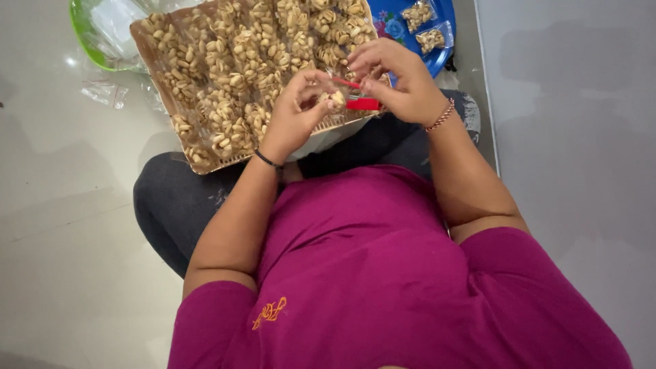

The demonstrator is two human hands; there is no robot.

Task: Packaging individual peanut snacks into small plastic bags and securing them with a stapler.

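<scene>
While both hands (355, 96) grip a small packet (335, 99), pale glossy floor (61, 225) surrounds the tray (147, 48).

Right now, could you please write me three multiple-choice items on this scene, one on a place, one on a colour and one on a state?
1. Where does the tray of nut packets rest?
A. on the person's lap
B. on a shelf
C. on a chair

2. What colour is the plate beyond the tray?
A. yellow
B. blue
C. black

3. What is the left hand doing?
A. lying flat on the floor
B. hanging free
C. pinching a small packet

Answers:
1 A, the tray lies across the dark-clad legs.
2 B, its rim is blue.
3 C, its fingers close on the packet, next to the right hand and a red tool.
</scene>
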